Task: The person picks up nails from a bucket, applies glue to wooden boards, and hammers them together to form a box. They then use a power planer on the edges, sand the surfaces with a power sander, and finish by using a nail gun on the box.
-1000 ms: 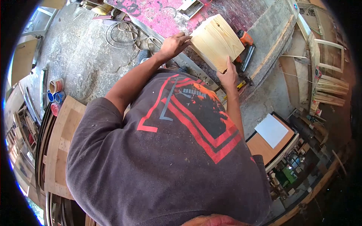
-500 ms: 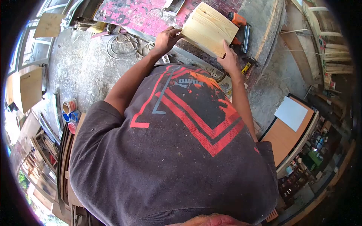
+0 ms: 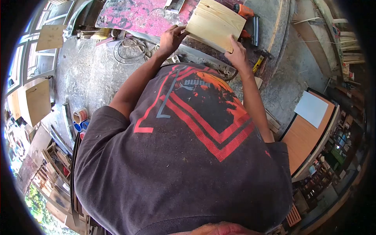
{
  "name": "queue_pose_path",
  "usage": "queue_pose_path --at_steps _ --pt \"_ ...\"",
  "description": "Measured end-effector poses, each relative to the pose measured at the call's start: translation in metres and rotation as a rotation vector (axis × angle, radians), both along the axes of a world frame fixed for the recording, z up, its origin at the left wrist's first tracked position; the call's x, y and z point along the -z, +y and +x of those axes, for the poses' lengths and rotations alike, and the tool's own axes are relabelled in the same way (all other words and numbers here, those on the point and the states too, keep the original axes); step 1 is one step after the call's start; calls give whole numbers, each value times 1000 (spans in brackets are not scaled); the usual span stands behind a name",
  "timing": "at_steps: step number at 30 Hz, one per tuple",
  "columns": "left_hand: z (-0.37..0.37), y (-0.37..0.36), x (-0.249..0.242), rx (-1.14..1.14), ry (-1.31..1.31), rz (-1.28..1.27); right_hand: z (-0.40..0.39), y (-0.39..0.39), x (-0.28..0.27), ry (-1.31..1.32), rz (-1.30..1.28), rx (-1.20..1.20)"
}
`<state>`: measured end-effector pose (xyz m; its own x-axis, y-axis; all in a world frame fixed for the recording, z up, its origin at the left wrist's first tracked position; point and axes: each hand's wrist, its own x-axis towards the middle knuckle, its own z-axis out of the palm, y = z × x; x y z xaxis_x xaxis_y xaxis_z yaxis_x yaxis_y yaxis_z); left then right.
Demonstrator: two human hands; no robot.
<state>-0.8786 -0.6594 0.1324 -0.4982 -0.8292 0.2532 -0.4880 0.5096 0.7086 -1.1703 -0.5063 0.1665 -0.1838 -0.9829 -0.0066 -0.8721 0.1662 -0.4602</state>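
A pale pine board (image 3: pixel 215 24) with visible grain and a small knot lies tilted over the workbench, near its front edge. My left hand (image 3: pixel 171 40) pinches the board's left corner between fingers and thumb. At the lower right corner, my right hand (image 3: pixel 237 55) grips the board, its thumb side along the edge. Right beside the board rests an orange and black nail gun (image 3: pixel 245 11), partly hidden behind it. The underside of the board cannot be seen.
The workbench (image 3: pixel 137 15) has a pink, paint-stained top. A yellow tool (image 3: pixel 258 64) lies near its front right. On the concrete floor is a coiled hose or cable (image 3: pixel 129 51). Tins (image 3: pixel 80 115) stand at left; an orange-brown panel (image 3: pixel 299 137) is at right.
The board has shifted slightly toward the upper left in view and turned a little, with both hands still on it. The whole view has also shifted slightly.
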Motion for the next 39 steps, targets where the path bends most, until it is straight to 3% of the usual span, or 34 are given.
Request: queue_pose_path --at_steps 8,12,13,14,16,18,20,22,23,26,34,36,38,39 --pt "-1 2 7 -34 33 -17 -3 1 1 -35 14 -27" --pt "9 -8 -6 33 55 241 5 -6 -14 -8 115 -5" --pt "7 -15 0 16 119 362 5 -8 -12 21 141 7" --pt "6 -32 34 90 188 254 5 -12 -15 21 151 9" --pt "-13 -57 17 -7 95 524 9 -13 -22 17 192 25" --pt "-45 -87 -3 -44 -31 626 9 -13 -20 31 156 -10" --pt "-78 -112 2 -22 50 376 8 -13 -19 39 132 -28" --pt "-101 -128 2 -27 -62 346 10 -11 -18 38 104 -30" --pt "-105 -137 2 72 -131 452 11 -12 -20 41 97 -38" --pt "-111 -138 3 48 -192 360 10 -13 -22 25 80 -47" --pt "-107 -133 -9 -6 -186 369 6 -15 -29 -72 107 -23" --pt "-117 -148 45 70 -194 253 7 -12 -30 -80 97 -28" --pt "-120 -149 51 86 -209 244 3 -9 -20 -46 16 -66" --pt "-116 -145 28 63 -225 293 2 -10 -19 -26 -27 -86"
